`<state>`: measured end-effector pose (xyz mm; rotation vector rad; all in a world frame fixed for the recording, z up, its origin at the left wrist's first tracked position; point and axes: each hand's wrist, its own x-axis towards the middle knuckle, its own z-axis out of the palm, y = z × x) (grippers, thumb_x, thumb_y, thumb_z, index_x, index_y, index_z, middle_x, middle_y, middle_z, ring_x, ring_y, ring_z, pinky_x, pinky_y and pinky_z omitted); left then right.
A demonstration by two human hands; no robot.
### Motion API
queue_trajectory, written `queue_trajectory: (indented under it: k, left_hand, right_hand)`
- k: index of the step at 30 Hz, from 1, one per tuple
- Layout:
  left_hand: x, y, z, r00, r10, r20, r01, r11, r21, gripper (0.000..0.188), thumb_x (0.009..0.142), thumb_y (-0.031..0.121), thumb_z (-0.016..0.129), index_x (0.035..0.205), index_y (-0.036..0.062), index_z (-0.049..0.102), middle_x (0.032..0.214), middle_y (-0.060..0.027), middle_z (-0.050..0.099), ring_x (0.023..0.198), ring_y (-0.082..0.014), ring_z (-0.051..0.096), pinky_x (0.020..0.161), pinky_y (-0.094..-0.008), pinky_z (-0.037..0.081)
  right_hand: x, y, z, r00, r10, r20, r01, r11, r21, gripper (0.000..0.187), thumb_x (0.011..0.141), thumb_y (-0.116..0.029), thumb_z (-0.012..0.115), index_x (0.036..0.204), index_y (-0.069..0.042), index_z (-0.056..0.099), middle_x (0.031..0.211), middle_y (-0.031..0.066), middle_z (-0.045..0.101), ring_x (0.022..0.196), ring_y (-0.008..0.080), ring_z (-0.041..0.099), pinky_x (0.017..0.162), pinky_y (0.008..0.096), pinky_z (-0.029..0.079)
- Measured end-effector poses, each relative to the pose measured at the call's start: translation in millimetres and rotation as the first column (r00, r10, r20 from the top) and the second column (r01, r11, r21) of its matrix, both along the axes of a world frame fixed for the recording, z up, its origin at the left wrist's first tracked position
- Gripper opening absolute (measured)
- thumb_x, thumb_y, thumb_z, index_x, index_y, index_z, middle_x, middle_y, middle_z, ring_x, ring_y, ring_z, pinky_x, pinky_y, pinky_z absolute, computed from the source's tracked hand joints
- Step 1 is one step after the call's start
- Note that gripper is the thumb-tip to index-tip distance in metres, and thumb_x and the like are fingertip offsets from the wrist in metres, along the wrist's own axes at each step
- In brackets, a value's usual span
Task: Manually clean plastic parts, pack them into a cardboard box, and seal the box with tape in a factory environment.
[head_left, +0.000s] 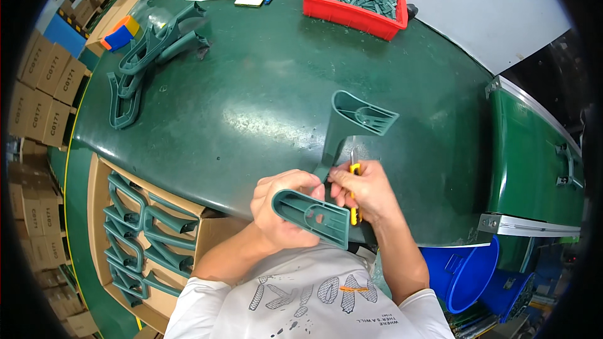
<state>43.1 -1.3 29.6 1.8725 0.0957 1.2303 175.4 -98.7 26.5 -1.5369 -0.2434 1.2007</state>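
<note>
My left hand (269,210) is closed around a dark green plastic handle-like part (337,133), which has a flared, ribbed end at each side of my grip. One end points away over the table, and the other lies close to my body. My right hand (372,189) grips a yellow utility knife (355,169), its blade out and pointing away from me. The fingertips of my right hand are at the narrow middle of the green part, close to my left fingers. Whether the blade touches the part cannot be made out.
Several similar green parts (129,66) lie at the far left of the green table (251,88). A cardboard box (97,213) at lower left holds more. A red bin (352,22) of small green pieces stands at the back. Blue barrels (461,270) stand at lower right.
</note>
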Motion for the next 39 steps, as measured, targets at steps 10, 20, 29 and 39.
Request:
queue_trajectory:
  k: [10,20,29,39]
  left_hand:
    - [8,15,-16,0.909,0.417,0.017,-0.416,0.909,-0.014,0.015,0.085,-0.004,0.053,0.1,-0.0051,0.05,0.084,-0.0088,0.053,0.067,-0.0109,0.051,0.059,-0.0236,0.042]
    - [3,25,10,0.999,-0.014,0.049,0.048,0.573,-0.818,0.02,0.085,0.011,0.057,0.1,0.002,0.047,0.052,-0.0035,0.045,0.042,-0.0105,0.04,0.041,-0.0241,0.029]
    - [-10,27,13,0.97,-0.143,0.195,0.234,0.358,-0.904,0.028,0.09,0.019,0.051,0.11,0.0,0.046,0.052,-0.0048,0.044,0.045,-0.0134,0.042,0.042,-0.0255,0.032]
    - [5,36,-24,0.926,0.124,-0.357,-0.089,0.989,0.114,0.062,0.066,-0.007,0.065,0.125,-0.0017,0.044,0.131,-0.0236,0.042,0.117,-0.0369,0.046,0.09,-0.0395,0.045]
  right_hand:
    - [-47,-2,9,0.968,-0.231,0.1,0.228,0.973,0.041,0.016,0.087,-0.011,0.062,0.077,0.001,0.06,0.062,0.0063,0.06,0.046,0.0085,0.052,0.041,0.022,0.038]
    - [42,15,126,0.243,-0.836,0.491,0.174,0.536,0.826,0.029,0.094,-0.013,0.052,0.117,0.004,0.053,0.077,0.0057,0.062,0.053,0.0056,0.041,0.045,0.0182,0.033]
    - [-7,0,4,0.661,0.074,0.747,-0.237,0.965,0.115,0.038,0.088,-0.018,0.062,0.114,0.009,0.056,0.078,0.0105,0.068,0.062,0.0087,0.057,0.059,0.0253,0.047]
    - [-39,-19,22,0.978,0.023,-0.205,0.05,0.939,0.342,0.035,0.093,-0.008,0.052,0.125,0.007,0.05,0.088,0.0039,0.065,0.071,0.0053,0.058,0.059,0.0192,0.047]
